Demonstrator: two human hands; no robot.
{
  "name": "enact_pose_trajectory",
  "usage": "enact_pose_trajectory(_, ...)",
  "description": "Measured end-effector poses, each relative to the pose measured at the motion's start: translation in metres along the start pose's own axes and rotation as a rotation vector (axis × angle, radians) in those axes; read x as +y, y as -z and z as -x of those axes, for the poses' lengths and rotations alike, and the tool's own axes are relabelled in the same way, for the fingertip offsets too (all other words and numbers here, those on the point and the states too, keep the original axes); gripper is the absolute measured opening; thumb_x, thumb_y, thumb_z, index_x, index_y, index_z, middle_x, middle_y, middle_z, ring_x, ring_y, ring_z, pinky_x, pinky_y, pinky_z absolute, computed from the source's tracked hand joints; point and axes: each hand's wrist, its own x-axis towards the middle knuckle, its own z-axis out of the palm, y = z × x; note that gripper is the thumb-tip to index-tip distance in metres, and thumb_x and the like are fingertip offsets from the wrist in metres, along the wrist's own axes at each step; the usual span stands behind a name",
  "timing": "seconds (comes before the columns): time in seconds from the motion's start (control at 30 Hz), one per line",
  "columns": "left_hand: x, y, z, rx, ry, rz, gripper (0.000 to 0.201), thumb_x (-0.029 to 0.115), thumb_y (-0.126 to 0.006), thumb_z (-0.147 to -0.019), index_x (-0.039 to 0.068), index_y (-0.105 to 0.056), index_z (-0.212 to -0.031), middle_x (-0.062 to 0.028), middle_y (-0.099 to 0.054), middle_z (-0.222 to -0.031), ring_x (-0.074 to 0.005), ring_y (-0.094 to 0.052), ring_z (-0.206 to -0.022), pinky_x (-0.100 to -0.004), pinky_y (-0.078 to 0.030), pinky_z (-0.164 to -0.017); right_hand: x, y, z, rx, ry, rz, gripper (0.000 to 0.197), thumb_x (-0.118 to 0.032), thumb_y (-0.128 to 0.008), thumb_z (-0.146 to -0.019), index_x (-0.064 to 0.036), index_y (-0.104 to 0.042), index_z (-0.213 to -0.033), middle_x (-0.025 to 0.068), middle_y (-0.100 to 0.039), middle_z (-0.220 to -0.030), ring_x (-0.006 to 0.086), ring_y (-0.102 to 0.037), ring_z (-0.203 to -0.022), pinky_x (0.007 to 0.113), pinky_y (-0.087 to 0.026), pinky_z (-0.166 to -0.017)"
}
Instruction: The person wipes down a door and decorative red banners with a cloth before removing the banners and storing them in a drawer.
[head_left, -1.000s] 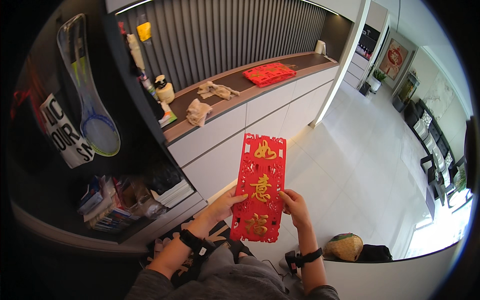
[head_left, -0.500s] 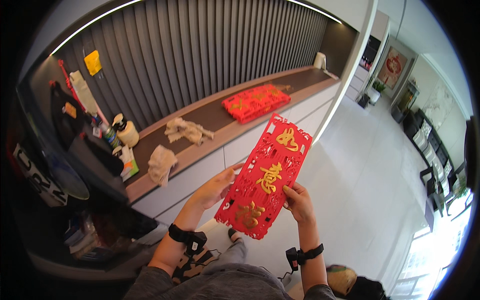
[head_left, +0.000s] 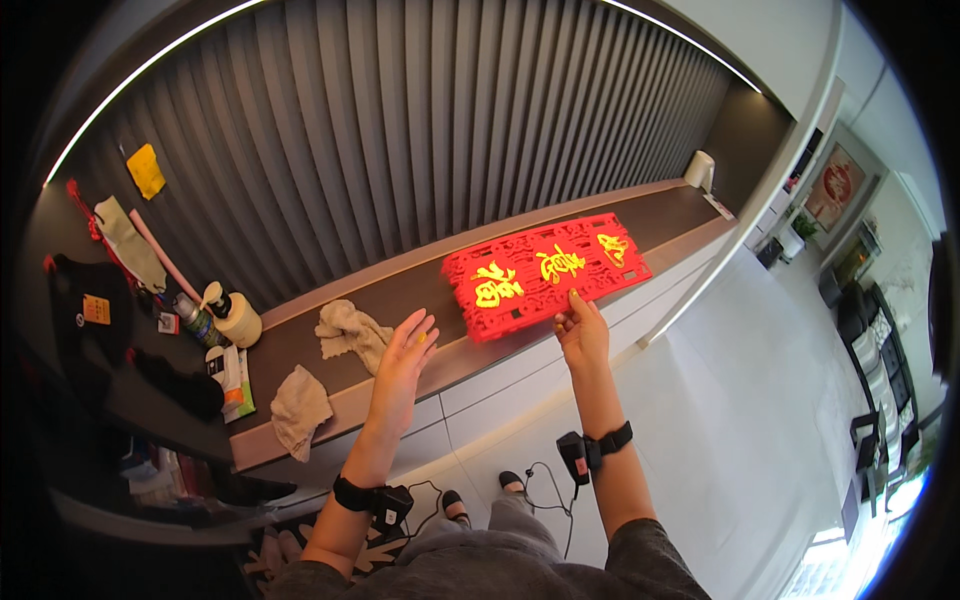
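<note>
My right hand (head_left: 583, 335) pinches the near long edge of a red cut-out decorative panel (head_left: 532, 285) with raised gold characters, thumb on top. The panel lies roughly level over the counter (head_left: 672, 215). Beneath it, the red stack seen there earlier is mostly hidden, and I cannot tell whether the two touch. To the panel's left, my left hand (head_left: 402, 355) is raised and open, fingers stretched, apart from the panel. A small yellow spot shows on that hand; what it is cannot be told.
Two crumpled beige cloths (head_left: 352, 335) lie left on the counter, one at its front edge. Beyond them stand a cream pump bottle (head_left: 238, 322) and a spray can (head_left: 200, 322). A white rounded object (head_left: 699, 170) sits at the far right end. Dark slats (head_left: 420, 120) back the counter.
My right hand has carried the red panel from in front of the counter to above it, turning it lengthwise. My left hand has come off the panel's side. The view has turned.
</note>
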Motion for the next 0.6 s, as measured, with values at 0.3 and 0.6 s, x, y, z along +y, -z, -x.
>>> enact_pose_trajectory(0.3, -0.017, -0.038, -0.036, 0.086, -0.129, -0.276, 0.033, 0.013, -0.043, -0.095, 0.000, -0.050, -0.125, -0.0086, -0.049, -0.129, -0.0183, -0.045, -0.121, -0.0308, -0.031, -0.104, -0.002, 0.007, -0.051, -0.032, -0.100, 0.091, 0.012, -0.016, -0.061, -0.087, -0.0083, -0.052, -0.090, 0.0038, -0.056, -0.074, 0.0176, -0.059, -0.060, 0.028, -0.046, -0.052)
enact_pose_trajectory(0.6, -0.049, -0.092, -0.097, -0.113, -0.511, -1.088, 0.029, 0.010, -0.052, -0.088, 0.006, -0.059, -0.116, -0.0150, -0.054, -0.122, -0.0287, -0.047, -0.118, -0.0367, -0.033, -0.103, -0.006, 0.030, -0.059, -0.094, -0.167, 0.086, 0.014, -0.010, -0.059, -0.087, 0.0003, -0.049, -0.087, 0.0104, -0.056, -0.077, 0.0280, -0.065, -0.066, 0.036, -0.057, -0.059)
